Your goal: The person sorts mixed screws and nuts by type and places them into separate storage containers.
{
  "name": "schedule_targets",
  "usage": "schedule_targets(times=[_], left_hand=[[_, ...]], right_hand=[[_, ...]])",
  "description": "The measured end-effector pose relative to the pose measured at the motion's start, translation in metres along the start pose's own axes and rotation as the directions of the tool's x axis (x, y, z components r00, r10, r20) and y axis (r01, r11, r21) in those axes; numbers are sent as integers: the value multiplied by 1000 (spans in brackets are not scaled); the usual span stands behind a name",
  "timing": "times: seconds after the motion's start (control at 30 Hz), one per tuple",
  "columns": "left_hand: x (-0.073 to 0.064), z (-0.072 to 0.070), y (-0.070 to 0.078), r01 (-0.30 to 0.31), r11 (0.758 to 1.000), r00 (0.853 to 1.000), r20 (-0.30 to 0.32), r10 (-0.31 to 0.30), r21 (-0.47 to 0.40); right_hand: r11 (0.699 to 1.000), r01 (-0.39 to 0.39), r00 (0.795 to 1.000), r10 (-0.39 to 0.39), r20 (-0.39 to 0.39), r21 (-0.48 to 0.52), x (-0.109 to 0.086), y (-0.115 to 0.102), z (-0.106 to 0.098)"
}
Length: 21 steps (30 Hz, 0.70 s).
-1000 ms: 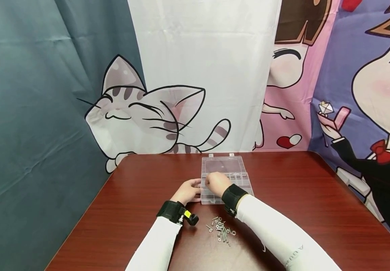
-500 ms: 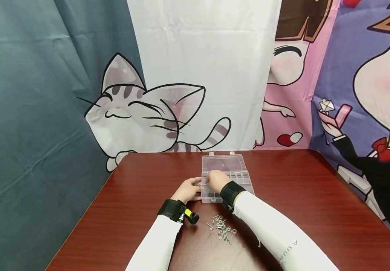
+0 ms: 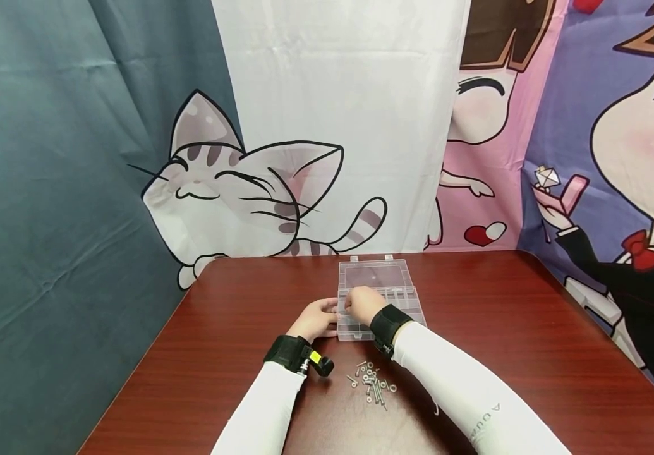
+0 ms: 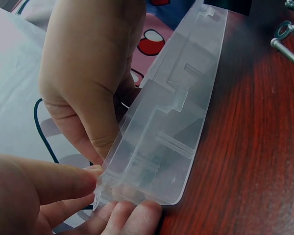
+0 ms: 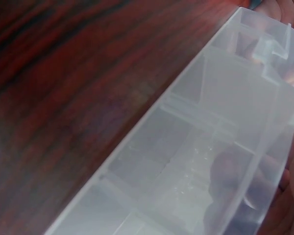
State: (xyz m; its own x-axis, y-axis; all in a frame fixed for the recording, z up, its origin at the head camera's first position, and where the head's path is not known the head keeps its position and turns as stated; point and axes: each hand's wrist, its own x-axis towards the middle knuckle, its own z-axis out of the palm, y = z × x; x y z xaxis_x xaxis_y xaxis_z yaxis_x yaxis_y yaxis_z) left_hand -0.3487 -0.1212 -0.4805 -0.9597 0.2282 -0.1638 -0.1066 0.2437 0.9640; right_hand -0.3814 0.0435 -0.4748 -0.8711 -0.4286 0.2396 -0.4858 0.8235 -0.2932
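In the head view, a clear plastic compartment box (image 3: 348, 330) sits with its lid laid back. My left hand (image 3: 311, 321) is at the box's left end, fingers spread and fingertips against the wall. The left wrist view shows fingertips (image 4: 137, 219) low at the corner, with another finger (image 4: 71, 183) at the rim. My right hand (image 3: 365, 304) is over the left compartments, fingers bent downward. Its fingertips are hidden, and I cannot tell what it holds. Dividers (image 5: 201, 117) show through the plastic in the right wrist view. Loose bolts, nuts and washers (image 3: 375, 384) lie nearer.
The box stands on a reddish-brown wooden table (image 3: 236, 316). Behind the table hangs a printed cloth (image 3: 395, 126) with cartoon figures. The loose hardware lies between my two forearms. A small black wrist camera (image 3: 322, 366) sticks out from my left wrist strap.
Both hands keep nearly the same places at the box. The whole head view has shifted slightly. The loose bolts and nuts look unmoved.
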Motion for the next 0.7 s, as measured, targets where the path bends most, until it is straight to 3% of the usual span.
schedule_targets(times=[0.17, 0.37, 0.7], left_hand=[[0, 1, 0, 0, 1000, 1000, 17, 0, 0], [3, 1, 0, -10, 1000, 1000, 16, 9, 17], [4, -1, -2, -15, 1000, 1000, 14, 14, 13]], right_hand=[[1000, 5, 1000, -5, 7, 1, -3, 3, -2], [1000, 13, 1000, -12, -19, 27, -13, -4, -18], [993, 74, 989, -85, -125, -89, -43, -18, -39]])
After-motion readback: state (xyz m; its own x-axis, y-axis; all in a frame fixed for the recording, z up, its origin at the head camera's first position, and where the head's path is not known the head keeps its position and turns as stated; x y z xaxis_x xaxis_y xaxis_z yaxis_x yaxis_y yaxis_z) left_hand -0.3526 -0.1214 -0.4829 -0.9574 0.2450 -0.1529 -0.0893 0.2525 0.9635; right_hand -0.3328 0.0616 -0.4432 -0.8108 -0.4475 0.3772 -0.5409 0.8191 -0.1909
